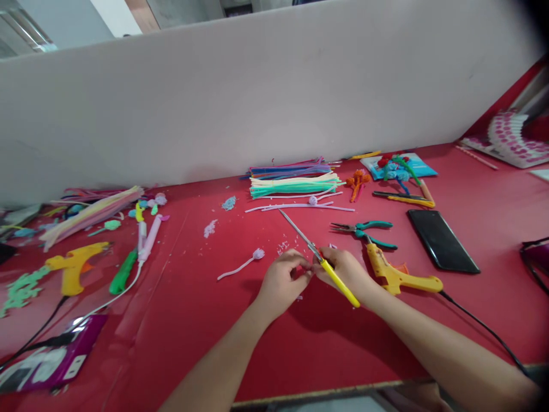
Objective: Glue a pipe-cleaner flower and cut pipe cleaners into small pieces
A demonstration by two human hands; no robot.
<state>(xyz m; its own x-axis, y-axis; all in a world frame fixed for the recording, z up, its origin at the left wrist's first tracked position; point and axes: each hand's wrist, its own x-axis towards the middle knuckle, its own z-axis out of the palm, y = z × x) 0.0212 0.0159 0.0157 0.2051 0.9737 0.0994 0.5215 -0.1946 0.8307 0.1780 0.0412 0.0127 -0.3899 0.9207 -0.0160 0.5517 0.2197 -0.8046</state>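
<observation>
My right hand (349, 273) is closed around yellow-handled scissors (339, 282), whose narrow metal blades point away to the upper left. My left hand (279, 280) is pinched closed, its fingertips meeting those of the right hand. Whatever sits between the fingertips is too small and hidden to make out. Pale fuzz clippings (283, 246) lie on the red table just beyond my hands. Left of them rests a lilac pipe cleaner with a fluffy ball end (257, 254). More lilac pipe cleaners (295, 206) lie farther back, near the blade tips.
Pipe cleaner bundles (295, 186) lie along the white partition (274, 91). Right of my hands are teal-handled pliers (364, 230), a yellow glue gun (398, 279) with a cord, and a black phone (441, 240). Another yellow glue gun (75, 266) and a pink hot tool (150, 240) lie left.
</observation>
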